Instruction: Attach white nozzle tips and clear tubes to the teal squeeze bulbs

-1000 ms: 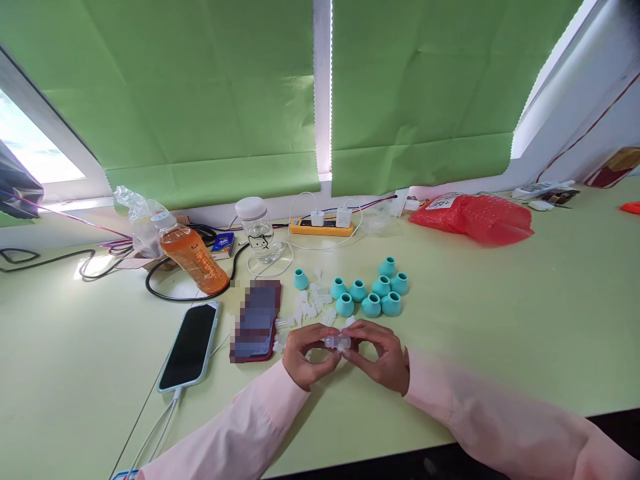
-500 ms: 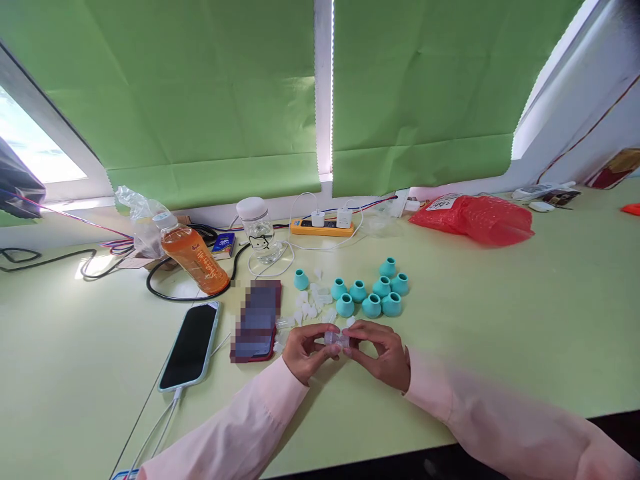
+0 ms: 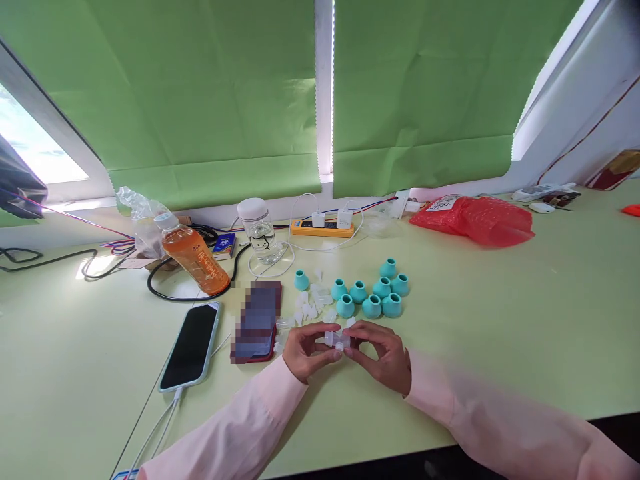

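Between my two hands is a small clear plastic fitting [image 3: 338,339], roughly tube-shaped, with a whitish round end turned toward me. My left hand [image 3: 306,352] pinches its left side with thumb and fingers. On the other side, my right hand [image 3: 383,355] grips the right end with thumb and fingertips. Just beyond them lie loose clear and white plastic pieces [image 3: 311,307]. Several hollow turquoise bulb-shaped pieces [image 3: 371,306] stand in a cluster behind my right hand, their openings upward. One more turquoise piece [image 3: 301,280] stands apart to the left.
A phone in a red case [image 3: 257,323] lies left of my hands, and a charging phone [image 3: 191,347] farther left. Behind are an orange drink bottle [image 3: 195,259], a clear lidded jar [image 3: 263,237], a power strip [image 3: 323,229] and a red plastic bag [image 3: 475,220].
The clear fitting has turned slightly between my fingers, so its whitish round end now shows at the front. Both hands stay in nearly the same place.
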`<control>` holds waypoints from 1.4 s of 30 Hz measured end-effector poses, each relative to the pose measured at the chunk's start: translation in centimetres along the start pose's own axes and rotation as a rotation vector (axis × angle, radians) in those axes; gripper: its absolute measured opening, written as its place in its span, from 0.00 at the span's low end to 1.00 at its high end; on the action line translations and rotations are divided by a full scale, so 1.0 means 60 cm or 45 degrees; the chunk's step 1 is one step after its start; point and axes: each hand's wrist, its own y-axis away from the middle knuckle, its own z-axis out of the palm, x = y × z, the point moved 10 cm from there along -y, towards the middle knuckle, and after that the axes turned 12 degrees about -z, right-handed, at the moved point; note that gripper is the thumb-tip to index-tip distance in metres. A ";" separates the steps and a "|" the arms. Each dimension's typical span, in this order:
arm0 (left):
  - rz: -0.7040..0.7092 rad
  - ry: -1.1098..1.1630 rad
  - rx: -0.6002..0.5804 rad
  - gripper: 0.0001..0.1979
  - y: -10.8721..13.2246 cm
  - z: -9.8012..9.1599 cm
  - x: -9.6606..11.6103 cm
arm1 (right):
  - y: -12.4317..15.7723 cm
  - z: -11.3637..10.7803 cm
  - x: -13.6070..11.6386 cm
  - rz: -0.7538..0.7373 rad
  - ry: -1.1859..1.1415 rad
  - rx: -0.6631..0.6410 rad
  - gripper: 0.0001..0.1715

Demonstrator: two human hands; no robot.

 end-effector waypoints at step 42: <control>0.478 -0.825 0.192 0.12 0.030 0.025 0.066 | 0.050 0.039 0.102 0.726 -0.527 0.005 0.15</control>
